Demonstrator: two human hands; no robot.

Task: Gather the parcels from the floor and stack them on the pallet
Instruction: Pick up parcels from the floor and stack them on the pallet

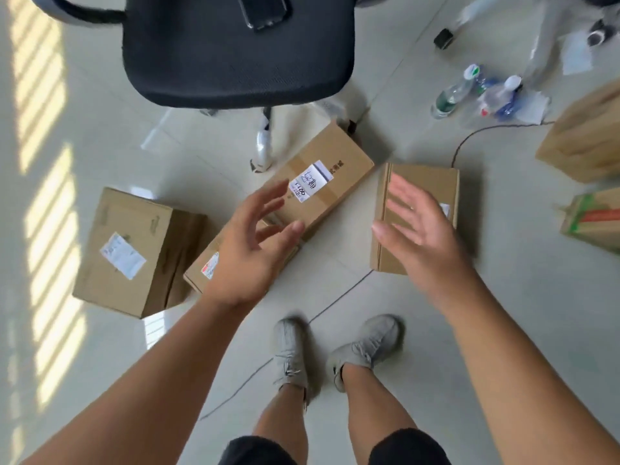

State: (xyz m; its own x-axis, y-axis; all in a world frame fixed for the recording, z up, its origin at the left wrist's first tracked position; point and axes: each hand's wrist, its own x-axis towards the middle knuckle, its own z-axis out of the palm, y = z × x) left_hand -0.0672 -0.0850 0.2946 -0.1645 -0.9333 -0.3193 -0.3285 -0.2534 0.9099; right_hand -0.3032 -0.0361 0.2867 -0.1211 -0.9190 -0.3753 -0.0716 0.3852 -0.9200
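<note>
Pale floor tiles (436,330) carried several cardboard parcels below a black office chair (235,52). One long parcel (322,182) lay with its long axis running from lower left to upper right, label up. Another flat parcel (419,193) lay beside it, lengthwise toward the person. Both hands, the left hand (248,250) and right hand (419,233), hovered with fingers spread, gripping nothing. Plastic bottles (469,92) lay farther off.

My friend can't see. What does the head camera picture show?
Two bare open hands, left hand and right hand, reach down toward brown cardboard parcels lying on a pale tiled floor, holding nothing. A black office chair stands behind them.
</note>
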